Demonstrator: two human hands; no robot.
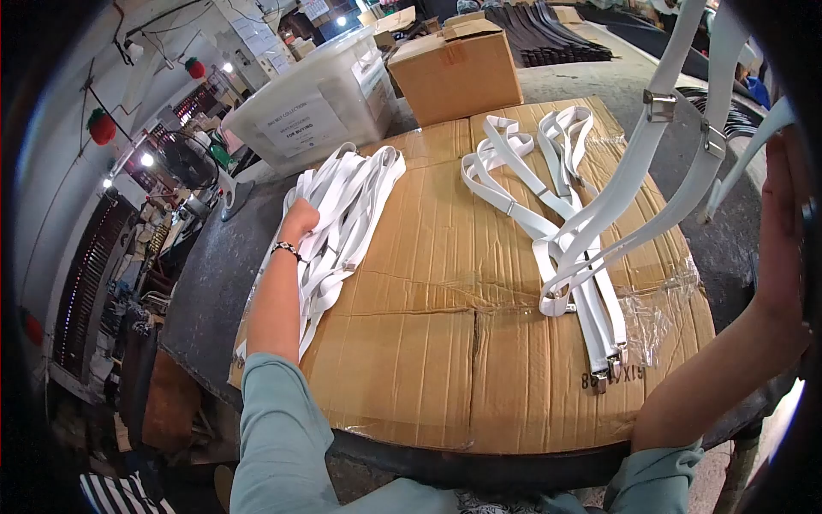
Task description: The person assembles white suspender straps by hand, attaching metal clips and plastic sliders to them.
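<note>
A long heap of white elastic suspenders (368, 184) lies on the left of a flattened cardboard sheet (411, 343). My left hand (300, 219) is closed on straps at the heap's left side, its fingertips hidden among them. At the right edge of view is my right hand (783, 184), raised, partly cut off and dark. A white strap runs into its fingers. Raised white suspenders (634, 163) with metal adjusters (659, 107) stretch up out of view. Below them, more white suspenders (514, 176) lie on the cardboard, their metal clips (606, 370) near its front edge.
Behind the cardboard stand a translucent plastic bin (317, 111) with a paper label and a closed brown carton (458, 73). Dark straps (548, 34) lie in rows farther back. The dark table (214, 283) extends past the cardboard on the left.
</note>
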